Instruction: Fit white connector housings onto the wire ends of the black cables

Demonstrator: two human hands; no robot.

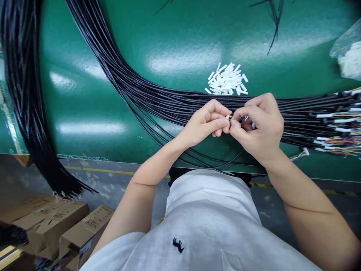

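My left hand [210,119] is closed in a pinch at a cable end, where a small white sleeve [228,117] shows at the fingertips. Thin coloured wires [238,119] run from there into my right hand [258,126], whose thumb and fingers are pinched on them. A small white piece [253,125] shows by the right palm; its kind is unclear. Under and behind both hands lies a thick bundle of black cables [158,99]. Just beyond the bundle is a pile of short white sleeves [228,79].
Cable ends with white sleeves and coloured wires [338,130] fan out at the right. Another black cable bundle [25,82] hangs over the left edge of the green table [180,34]. A clear bag of white pieces [349,58] lies far right. Cardboard boxes [84,229] stand below left.
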